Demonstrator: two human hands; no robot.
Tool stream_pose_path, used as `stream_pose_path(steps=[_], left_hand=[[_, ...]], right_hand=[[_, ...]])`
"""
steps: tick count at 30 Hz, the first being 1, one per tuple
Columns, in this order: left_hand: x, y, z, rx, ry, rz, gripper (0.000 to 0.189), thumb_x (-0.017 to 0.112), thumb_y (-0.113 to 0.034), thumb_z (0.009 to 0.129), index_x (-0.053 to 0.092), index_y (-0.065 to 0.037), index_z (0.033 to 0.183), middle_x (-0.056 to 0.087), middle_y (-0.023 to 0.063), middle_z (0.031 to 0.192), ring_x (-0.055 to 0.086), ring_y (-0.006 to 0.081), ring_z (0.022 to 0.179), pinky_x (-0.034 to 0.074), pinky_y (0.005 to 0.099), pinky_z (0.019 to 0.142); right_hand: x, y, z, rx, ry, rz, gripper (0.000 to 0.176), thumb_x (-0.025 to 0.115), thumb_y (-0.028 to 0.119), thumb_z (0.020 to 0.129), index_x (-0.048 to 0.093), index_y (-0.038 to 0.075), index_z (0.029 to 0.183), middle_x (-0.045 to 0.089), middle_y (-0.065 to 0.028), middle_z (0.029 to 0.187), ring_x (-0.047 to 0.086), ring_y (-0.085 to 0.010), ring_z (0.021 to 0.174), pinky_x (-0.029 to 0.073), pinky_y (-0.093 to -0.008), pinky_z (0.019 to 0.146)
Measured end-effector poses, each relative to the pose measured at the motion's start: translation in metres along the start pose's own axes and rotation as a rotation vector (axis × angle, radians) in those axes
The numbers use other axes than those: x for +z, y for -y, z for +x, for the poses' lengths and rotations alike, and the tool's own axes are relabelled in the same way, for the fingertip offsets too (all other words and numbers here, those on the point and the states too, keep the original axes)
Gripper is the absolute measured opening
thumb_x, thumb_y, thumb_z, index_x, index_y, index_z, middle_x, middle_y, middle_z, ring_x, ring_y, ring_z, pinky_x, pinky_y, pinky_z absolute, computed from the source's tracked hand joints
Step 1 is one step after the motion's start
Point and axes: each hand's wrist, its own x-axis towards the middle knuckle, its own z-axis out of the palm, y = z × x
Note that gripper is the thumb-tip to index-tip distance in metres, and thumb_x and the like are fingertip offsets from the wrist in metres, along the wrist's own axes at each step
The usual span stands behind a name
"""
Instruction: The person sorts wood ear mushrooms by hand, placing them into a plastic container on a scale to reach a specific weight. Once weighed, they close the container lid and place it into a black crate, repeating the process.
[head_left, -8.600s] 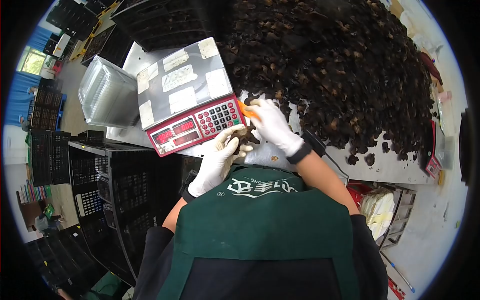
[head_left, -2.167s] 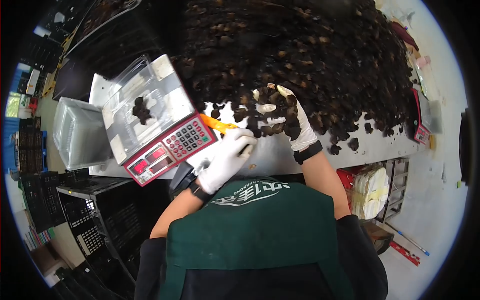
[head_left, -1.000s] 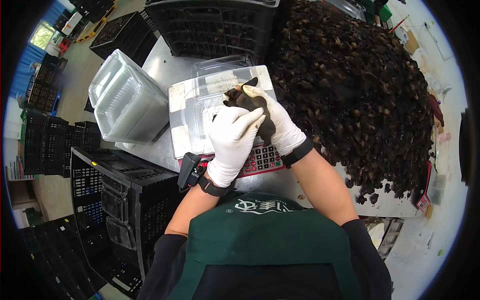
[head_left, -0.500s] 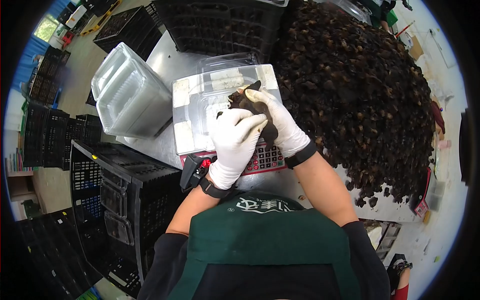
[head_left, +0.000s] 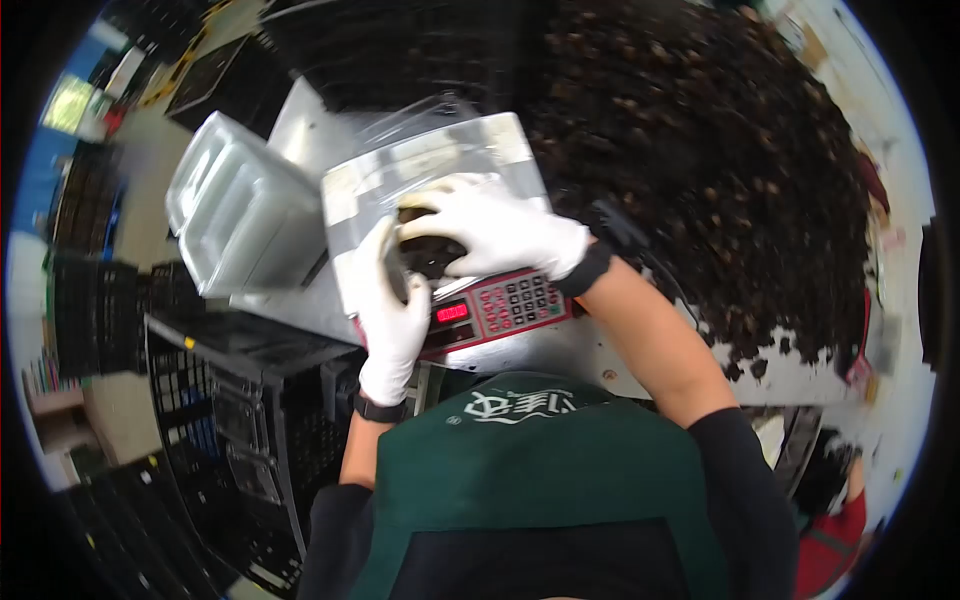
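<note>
A clear plastic tray (head_left: 398, 262) sits on the electronic scale (head_left: 515, 303), with dark wood ear mushrooms (head_left: 432, 258) in it. My left hand (head_left: 385, 295), white-gloved, is at the tray's left side, thumb and fingers curved around its wall. From the right, my right hand (head_left: 490, 230), also gloved, reaches over the tray with fingers and thumb bent around the mushrooms. Its palm hides part of the tray. The scale's red display is lit but too blurred to read.
Stacked clear trays (head_left: 250, 215) stand left of the scale. A large heap of dark mushrooms (head_left: 690, 190) covers the right of the table. Black crates (head_left: 390, 50) rise behind, with another crate (head_left: 250, 420) at lower left. A person's red sleeve (head_left: 835, 540) shows at lower right.
Both hands have come down and left, from holding a dark mushroom piece above the scale to the tray. My view has turned slightly, and the scale's display and keypad show more.
</note>
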Motion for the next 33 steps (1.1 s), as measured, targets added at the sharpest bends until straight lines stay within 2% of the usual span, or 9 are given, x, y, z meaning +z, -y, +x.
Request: stream_pose_path(steps=[3,7,11,13,14,18,23,26,33], left_hand=[[0.011,-0.002,-0.007,-0.019,-0.076,-0.394,0.065,0.045,0.013,0.078,0.043,0.003,0.142,0.048,0.0185,0.139,0.045,0.0303,0.132,0.036,0.0410,0.112],[0.014,-0.014,0.006,0.068,-0.049,-0.201,0.052,0.049,-0.011,0.098,0.038,0.002,0.147,0.045,0.0196,0.146,0.044,0.0308,0.135,0.034,0.0416,0.113],[0.018,-0.004,0.020,0.243,0.373,0.435,0.058,0.052,-0.026,0.100,0.036,-0.001,0.150,0.042,0.0237,0.148,0.043,0.0375,0.134,0.032,0.0460,0.113],[0.014,-0.007,0.022,0.283,0.399,0.473,0.058,0.053,-0.026,0.100,0.036,-0.003,0.150,0.043,0.0237,0.146,0.043,0.0368,0.135,0.032,0.0472,0.112],[0.014,-0.009,0.022,0.256,0.379,0.438,0.055,0.054,-0.023,0.099,0.039,-0.004,0.149,0.045,0.0227,0.145,0.042,0.0374,0.135,0.031,0.0482,0.113],[0.016,-0.045,0.003,0.342,0.196,0.233,0.048,0.059,-0.011,0.096,0.048,-0.002,0.142,0.047,0.0200,0.143,0.045,0.0386,0.132,0.035,0.0463,0.111],[0.053,-0.088,-0.045,0.450,0.568,0.068,0.050,0.064,0.006,0.081,0.058,-0.002,0.130,0.054,0.0181,0.135,0.051,0.0341,0.128,0.040,0.0423,0.109],[0.093,-0.107,-0.063,0.487,0.767,-0.037,0.042,0.065,0.005,0.080,0.062,-0.003,0.122,0.057,0.0156,0.128,0.053,0.0344,0.122,0.044,0.0414,0.104],[0.199,-0.142,-0.075,0.512,0.856,-0.049,0.067,0.068,-0.007,0.079,0.044,-0.004,0.142,0.043,0.0250,0.142,0.042,0.0440,0.131,0.037,0.0472,0.110]], right_hand=[[0.007,0.008,-0.003,-0.058,-0.221,-0.141,0.060,0.078,0.015,0.063,0.065,0.017,0.122,0.056,-0.0099,0.134,0.049,-0.0322,0.128,0.037,-0.0501,0.108],[0.015,0.017,-0.014,0.093,-0.245,0.015,0.044,0.066,0.008,0.072,0.065,0.008,0.115,0.061,-0.0137,0.124,0.056,-0.0304,0.118,0.040,-0.0443,0.105],[-0.011,0.022,-0.067,0.103,-0.714,0.006,0.034,0.063,0.008,0.076,0.068,0.009,0.109,0.062,-0.0138,0.123,0.057,-0.0323,0.116,0.045,-0.0429,0.100],[-0.049,0.026,-0.132,0.439,-0.618,0.138,0.030,0.063,0.009,0.079,0.069,0.007,0.109,0.064,-0.0144,0.122,0.060,-0.0307,0.112,0.047,-0.0418,0.097],[-0.041,0.029,-0.172,0.502,-0.880,-0.081,0.024,0.064,0.009,0.079,0.071,0.008,0.103,0.067,-0.0110,0.111,0.061,-0.0307,0.110,0.050,-0.0414,0.093],[-0.006,0.053,-0.291,0.844,-0.604,-0.131,0.033,0.070,0.013,0.077,0.068,0.010,0.111,0.063,-0.0080,0.117,0.062,-0.0263,0.109,0.052,-0.0371,0.089],[0.095,0.096,-0.320,0.770,-0.218,0.019,0.018,0.064,0.011,0.083,0.066,0.013,0.101,0.063,-0.0066,0.109,0.061,-0.0273,0.099,0.053,-0.0395,0.082],[0.114,0.100,-0.350,0.848,-0.353,0.018,0.012,0.059,0.008,0.085,0.064,0.011,0.095,0.063,-0.0063,0.099,0.061,-0.0271,0.094,0.052,-0.0397,0.079],[0.052,0.150,-0.491,1.351,-0.497,-0.362,0.005,0.067,0.010,0.079,0.066,0.008,0.084,0.060,-0.0074,0.092,0.061,-0.0286,0.090,0.052,-0.0410,0.077]])
